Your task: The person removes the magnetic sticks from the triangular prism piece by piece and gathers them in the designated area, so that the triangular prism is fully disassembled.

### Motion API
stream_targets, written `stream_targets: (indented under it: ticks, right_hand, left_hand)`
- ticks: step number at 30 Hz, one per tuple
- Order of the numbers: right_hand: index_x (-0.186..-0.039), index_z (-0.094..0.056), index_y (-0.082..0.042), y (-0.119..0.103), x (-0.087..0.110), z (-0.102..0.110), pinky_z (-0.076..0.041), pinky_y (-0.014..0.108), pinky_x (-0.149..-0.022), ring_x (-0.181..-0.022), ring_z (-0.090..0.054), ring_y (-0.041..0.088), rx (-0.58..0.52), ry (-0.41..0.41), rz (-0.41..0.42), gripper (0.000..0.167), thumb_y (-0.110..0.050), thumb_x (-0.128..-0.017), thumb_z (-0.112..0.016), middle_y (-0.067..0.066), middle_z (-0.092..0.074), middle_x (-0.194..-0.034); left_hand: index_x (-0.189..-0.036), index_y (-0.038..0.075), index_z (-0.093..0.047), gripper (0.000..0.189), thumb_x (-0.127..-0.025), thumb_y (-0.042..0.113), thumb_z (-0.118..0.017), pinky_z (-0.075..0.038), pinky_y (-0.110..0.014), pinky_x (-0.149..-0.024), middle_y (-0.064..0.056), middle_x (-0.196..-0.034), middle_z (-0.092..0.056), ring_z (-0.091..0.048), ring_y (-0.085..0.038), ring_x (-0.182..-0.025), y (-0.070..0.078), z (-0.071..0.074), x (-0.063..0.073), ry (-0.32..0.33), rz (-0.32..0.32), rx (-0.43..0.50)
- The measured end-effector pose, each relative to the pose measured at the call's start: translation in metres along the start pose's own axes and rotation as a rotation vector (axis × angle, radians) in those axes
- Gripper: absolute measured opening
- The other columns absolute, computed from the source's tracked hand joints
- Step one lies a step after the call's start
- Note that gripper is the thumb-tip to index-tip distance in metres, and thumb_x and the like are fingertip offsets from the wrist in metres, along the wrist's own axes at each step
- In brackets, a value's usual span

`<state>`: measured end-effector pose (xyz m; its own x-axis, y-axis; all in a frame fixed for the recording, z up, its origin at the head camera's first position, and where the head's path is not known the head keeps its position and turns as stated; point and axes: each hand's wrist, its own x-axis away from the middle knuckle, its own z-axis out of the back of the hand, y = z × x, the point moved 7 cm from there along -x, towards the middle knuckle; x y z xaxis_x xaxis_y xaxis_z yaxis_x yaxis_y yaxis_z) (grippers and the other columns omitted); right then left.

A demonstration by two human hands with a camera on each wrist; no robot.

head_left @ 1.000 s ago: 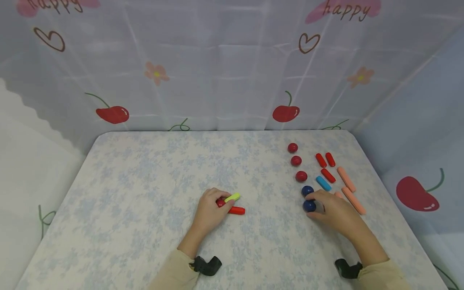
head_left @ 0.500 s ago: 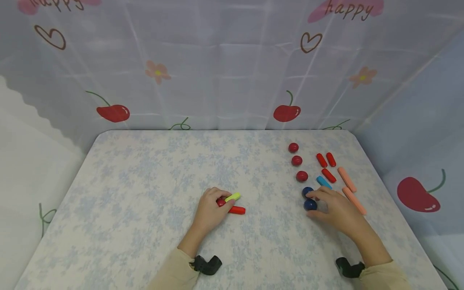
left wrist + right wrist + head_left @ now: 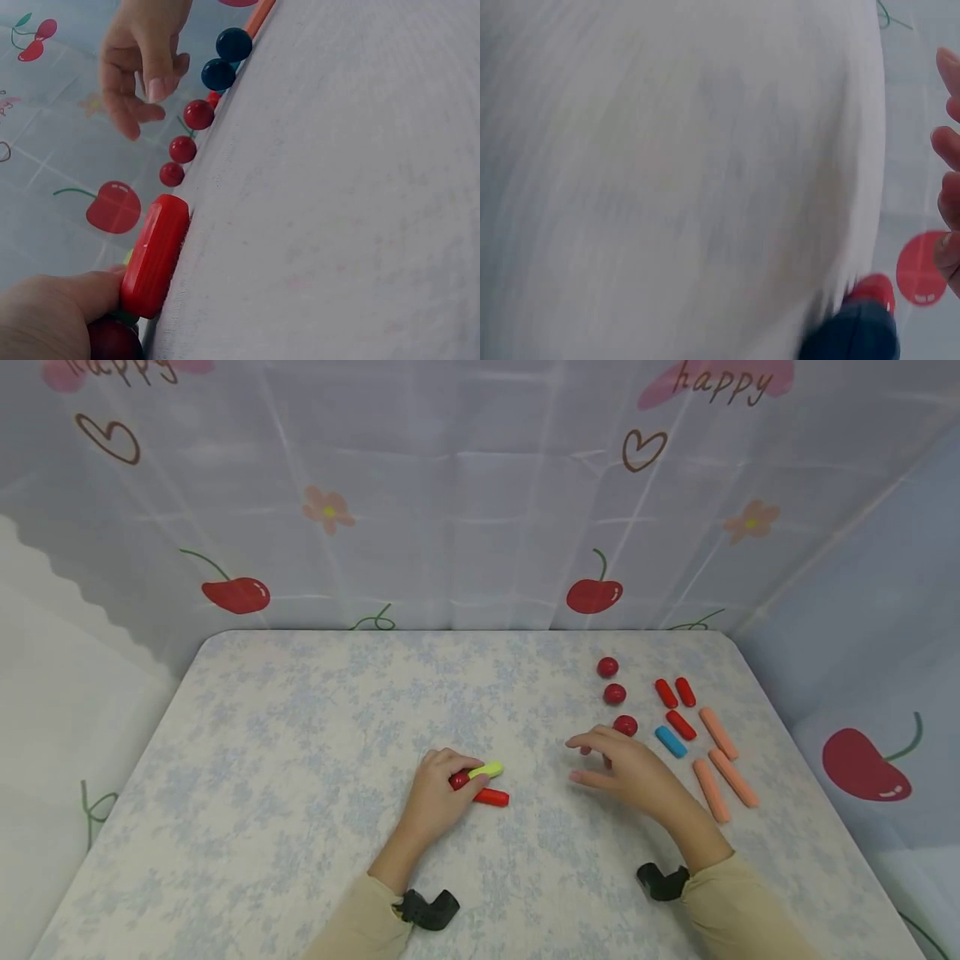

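My left hand point(image 3: 442, 789) rests on the table with thumb and index finger curled round a dark red ball point(image 3: 459, 780). From between these fingers a yellow-green stick point(image 3: 491, 769) pokes out, and a red stick point(image 3: 491, 797) lies right by the thumb. Seen from the left wrist, the red stick point(image 3: 155, 255) stands large beside the thumb. My right hand point(image 3: 630, 772) hovers over the table with fingers spread and nothing between them. Two dark blue balls, one above point(image 3: 234, 45) and one below point(image 3: 218, 74) in the left wrist view, are hidden behind that hand in the head view.
Three red balls, the middle one point(image 3: 614, 694), stand in a row at the right. Beside them lie three short red sticks point(image 3: 681, 725), a blue stick point(image 3: 671, 742) and three orange sticks point(image 3: 733, 778). A patterned cloth point(image 3: 487, 543) hangs behind the table point(image 3: 300, 718).
My right hand has left the blue balls and moved leftward, its fingers parting. An orange stick has come out from behind it. The left hand has stayed in place, its yellow-green stick shifting slightly.
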<state>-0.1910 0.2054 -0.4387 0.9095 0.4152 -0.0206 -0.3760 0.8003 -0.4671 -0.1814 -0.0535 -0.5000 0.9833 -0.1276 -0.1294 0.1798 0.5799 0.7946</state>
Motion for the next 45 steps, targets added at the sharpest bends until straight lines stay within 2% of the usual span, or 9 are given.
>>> stream_targets:
  ticks: [9,19,25,29,33,38,45]
  right_hand:
    - [-0.13,-0.063,-0.02,-0.027,-0.035,-0.03,-0.047,0.023,-0.067,-0.076,-0.051,0.009,-0.108,-0.099,0.034,0.046,-0.035,-0.088,-0.075,-0.002,-0.065,-0.109]
    - [-0.127,-0.065,-0.02,-0.044,-0.055,-0.058,-0.047,0.022,-0.068,-0.072,-0.05,0.006,-0.16,-0.149,0.114,0.043,-0.033,-0.087,-0.076,-0.005,-0.064,-0.107]
    - [-0.121,-0.069,-0.021,-0.048,-0.058,-0.065,-0.046,0.023,-0.066,-0.072,-0.05,0.007,-0.177,-0.176,0.129,0.036,-0.032,-0.088,-0.076,-0.009,-0.063,-0.105]
    - [-0.114,-0.072,-0.026,-0.05,-0.058,-0.066,-0.046,0.023,-0.068,-0.076,-0.051,0.007,-0.2,-0.191,0.137,0.025,-0.031,-0.089,-0.075,-0.012,-0.063,-0.104]
    - [-0.111,-0.072,-0.026,-0.05,-0.058,-0.066,-0.047,0.023,-0.071,-0.078,-0.052,0.007,-0.209,-0.179,0.15,0.02,-0.028,-0.091,-0.073,-0.012,-0.064,-0.103]
    - [-0.111,-0.071,-0.024,-0.047,-0.058,-0.065,-0.047,0.023,-0.072,-0.077,-0.052,0.007,-0.195,-0.148,0.151,0.02,-0.026,-0.092,-0.072,-0.01,-0.064,-0.103]
    - [-0.111,-0.07,-0.026,-0.04,-0.057,-0.062,-0.048,0.024,-0.074,-0.081,-0.053,0.007,-0.2,-0.124,0.128,0.019,-0.026,-0.092,-0.072,-0.01,-0.064,-0.102]
  left_hand:
    - [-0.108,0.024,-0.077,0.027,-0.084,0.037,-0.079,-0.047,-0.027,-0.079,0.011,-0.105,-0.07,-0.049,-0.009,-0.102,-0.001,0.0,0.001,0.01,0.016,0.016]
    - [-0.11,0.024,-0.076,0.03,-0.083,0.035,-0.08,-0.051,-0.027,-0.079,0.009,-0.107,-0.07,-0.053,-0.01,-0.102,-0.002,0.002,-0.001,0.02,0.009,0.031]
    - [-0.108,0.023,-0.076,0.031,-0.082,0.038,-0.08,-0.052,-0.027,-0.079,0.008,-0.106,-0.071,-0.056,-0.011,-0.102,0.0,0.004,0.0,0.028,-0.012,0.04]
    - [-0.108,0.022,-0.076,0.031,-0.081,0.037,-0.081,-0.052,-0.026,-0.078,0.007,-0.105,-0.071,-0.057,-0.011,-0.1,0.0,0.003,0.0,0.033,-0.012,0.05]
    - [-0.109,0.02,-0.075,0.033,-0.081,0.036,-0.081,-0.052,-0.027,-0.078,0.006,-0.106,-0.071,-0.058,-0.012,-0.1,0.001,0.003,0.001,0.03,-0.015,0.053]
    - [-0.116,0.018,-0.073,0.04,-0.082,0.037,-0.081,-0.054,-0.031,-0.085,0.003,-0.114,-0.07,-0.06,-0.015,-0.105,0.001,0.005,0.0,-0.004,-0.018,0.052]
    - [-0.122,0.02,-0.07,0.045,-0.082,0.035,-0.082,-0.05,-0.039,-0.098,0.003,-0.124,-0.066,-0.06,-0.016,-0.116,-0.006,0.007,-0.001,-0.074,0.05,0.121]
